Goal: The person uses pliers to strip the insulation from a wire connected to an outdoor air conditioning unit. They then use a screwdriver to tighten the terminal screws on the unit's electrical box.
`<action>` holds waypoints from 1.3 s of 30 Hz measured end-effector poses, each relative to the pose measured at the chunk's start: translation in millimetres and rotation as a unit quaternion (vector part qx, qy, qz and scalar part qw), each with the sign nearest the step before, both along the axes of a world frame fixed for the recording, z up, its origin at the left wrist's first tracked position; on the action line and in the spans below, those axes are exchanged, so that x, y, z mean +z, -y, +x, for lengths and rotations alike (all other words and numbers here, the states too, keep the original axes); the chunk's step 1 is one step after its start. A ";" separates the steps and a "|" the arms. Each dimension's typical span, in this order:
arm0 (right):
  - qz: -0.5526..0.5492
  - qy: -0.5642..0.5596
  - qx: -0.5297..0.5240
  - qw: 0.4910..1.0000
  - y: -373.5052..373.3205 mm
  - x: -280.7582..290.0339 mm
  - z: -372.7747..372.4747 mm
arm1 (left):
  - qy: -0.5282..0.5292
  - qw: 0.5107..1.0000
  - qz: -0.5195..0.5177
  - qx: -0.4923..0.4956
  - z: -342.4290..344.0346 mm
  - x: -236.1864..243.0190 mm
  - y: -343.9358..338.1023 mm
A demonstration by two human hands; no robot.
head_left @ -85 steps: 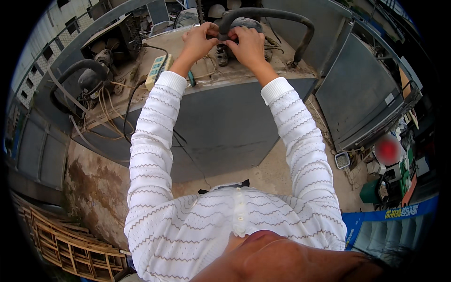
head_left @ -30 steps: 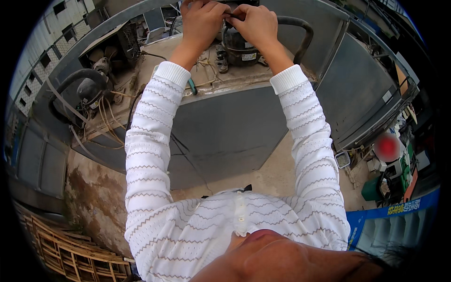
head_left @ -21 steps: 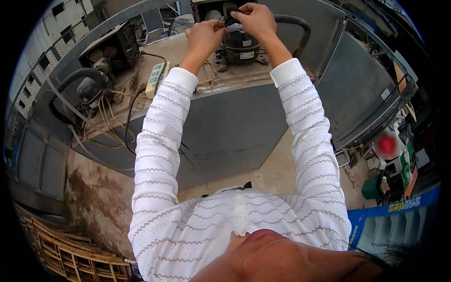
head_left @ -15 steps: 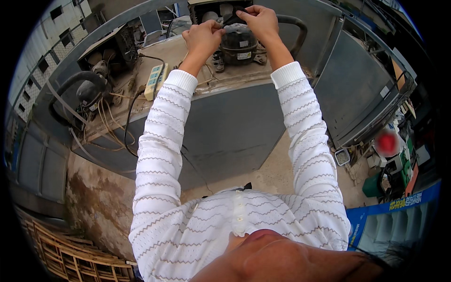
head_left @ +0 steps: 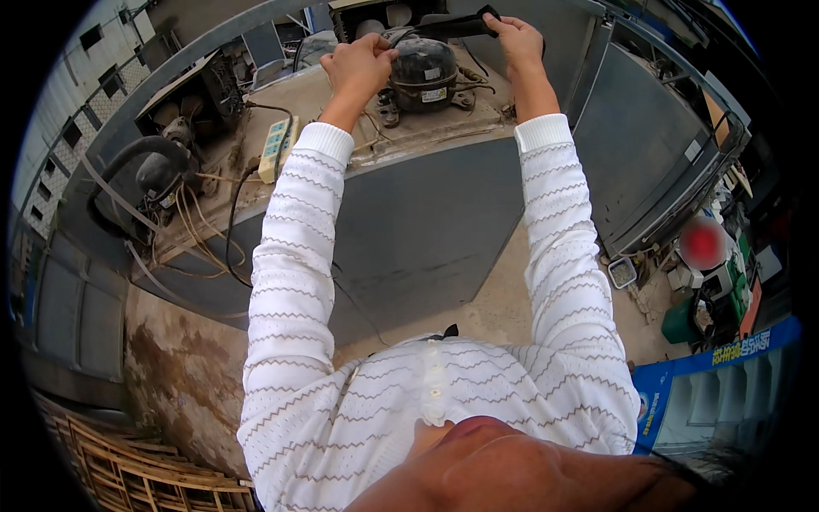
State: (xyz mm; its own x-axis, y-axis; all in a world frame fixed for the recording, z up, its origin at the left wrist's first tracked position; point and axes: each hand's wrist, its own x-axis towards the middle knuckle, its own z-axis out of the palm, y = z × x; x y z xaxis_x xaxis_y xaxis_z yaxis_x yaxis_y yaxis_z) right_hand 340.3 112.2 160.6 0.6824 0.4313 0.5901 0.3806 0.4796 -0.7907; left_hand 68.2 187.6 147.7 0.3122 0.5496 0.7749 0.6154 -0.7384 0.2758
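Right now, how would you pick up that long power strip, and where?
I'd take the power strip around its middle, coming from above and pinching its two long edges. It's long and narrow and lies with its sockets facing up. A dark cord bends beside its near end, so the middle is probably easier.

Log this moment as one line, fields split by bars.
right hand: grips black band | left hand: pinched at band's other end | black band: above compressor in view | outlet strip: left of compressor

brown-zigzagged white buttoned knit top (head_left: pixel 394 386)
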 end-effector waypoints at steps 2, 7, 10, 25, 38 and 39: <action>0.004 -0.012 -0.006 1.000 -3.3 1.1 14.4 | -0.001 1.000 0.007 0.004 -1.7 -1.0 -1.7; 0.010 -0.021 -0.008 1.000 -7.6 10.0 69.1 | 0.008 0.999 -0.025 -0.018 2.0 3.0 5.7; -0.016 -0.003 -0.058 0.998 -11.9 14.5 73.9 | 0.007 1.000 -0.021 -0.012 2.5 1.7 3.8; -0.211 0.155 -0.227 0.938 24.7 64.9 -68.7 | -0.107 0.951 0.288 0.025 38.6 37.0 13.3; 0.052 -0.129 0.310 0.941 -30.4 -38.1 -103.6 | -0.189 0.976 0.104 0.009 37.7 51.2 4.4; 0.042 -0.126 0.300 0.945 -32.1 -39.8 -102.9 | -0.190 0.978 0.089 0.011 37.7 53.2 5.8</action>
State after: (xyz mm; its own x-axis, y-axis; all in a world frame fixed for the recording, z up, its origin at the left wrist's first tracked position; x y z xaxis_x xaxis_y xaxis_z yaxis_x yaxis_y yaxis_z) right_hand 237.4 144.3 120.8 0.4540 0.7437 0.4907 -0.1754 0.6146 -0.7691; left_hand 105.9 181.8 200.9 0.5854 0.4262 0.6897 0.6644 -0.7397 -0.1069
